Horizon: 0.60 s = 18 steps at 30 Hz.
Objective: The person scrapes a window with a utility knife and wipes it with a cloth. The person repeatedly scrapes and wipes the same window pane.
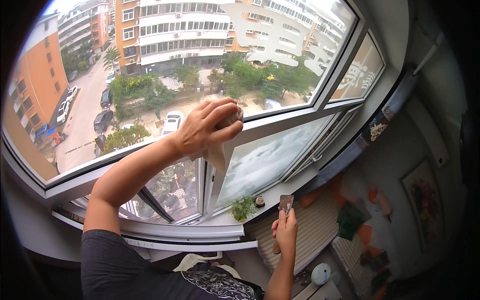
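Note:
Raised in front of the white window frame [270, 129], my left hand [206, 129] grips a bunched beige cloth [216, 157]. One corner of the cloth hangs below the palm, and the rest is mostly hidden by the fingers. Lower and to the right, my right hand [287, 227] holds a putty knife [287, 202] by its handle, blade upward and smeared with pale residue. Above both hands is a large glass pane [210, 78]. White patches [268, 33] cover part of its upper right. The pane below the frame looks cloudy [262, 165].
A potted plant [243, 208] and a small jar [259, 201] stand on the windowsill [273, 187]. Loose white frame strips [187, 240] lie across in front of me. A ribbed sofa cover [322, 221] and a round white object [321, 273] are lower right.

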Motion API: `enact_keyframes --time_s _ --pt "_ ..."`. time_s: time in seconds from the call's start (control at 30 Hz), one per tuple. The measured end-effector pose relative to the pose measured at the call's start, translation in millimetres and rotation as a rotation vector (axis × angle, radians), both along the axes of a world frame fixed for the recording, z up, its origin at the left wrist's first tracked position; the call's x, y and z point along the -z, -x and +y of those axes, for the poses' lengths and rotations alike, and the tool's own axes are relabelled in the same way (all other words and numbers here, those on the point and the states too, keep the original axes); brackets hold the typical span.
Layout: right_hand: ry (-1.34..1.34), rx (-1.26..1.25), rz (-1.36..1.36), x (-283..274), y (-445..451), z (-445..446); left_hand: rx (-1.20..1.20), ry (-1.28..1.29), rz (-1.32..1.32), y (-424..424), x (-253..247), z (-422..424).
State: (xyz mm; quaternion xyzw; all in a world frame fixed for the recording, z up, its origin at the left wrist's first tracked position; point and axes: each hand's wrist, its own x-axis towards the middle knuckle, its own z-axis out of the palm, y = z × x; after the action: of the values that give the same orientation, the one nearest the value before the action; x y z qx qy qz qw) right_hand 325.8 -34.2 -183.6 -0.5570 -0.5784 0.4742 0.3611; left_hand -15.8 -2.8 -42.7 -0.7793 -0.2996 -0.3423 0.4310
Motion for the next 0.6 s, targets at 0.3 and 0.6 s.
enact_keyframes --time_s 0.3,0.6 --pt "-0.061 0.026 -0.001 -19.7 -38.5 -36.8 -0.336 -0.611 -0.121 -27.2 -148.7 17.6" --pt "0.01 0.02 0.051 -2.7 -39.6 -50.8 -0.365 -0.221 -0.04 -36.0 -79.0 59.9"
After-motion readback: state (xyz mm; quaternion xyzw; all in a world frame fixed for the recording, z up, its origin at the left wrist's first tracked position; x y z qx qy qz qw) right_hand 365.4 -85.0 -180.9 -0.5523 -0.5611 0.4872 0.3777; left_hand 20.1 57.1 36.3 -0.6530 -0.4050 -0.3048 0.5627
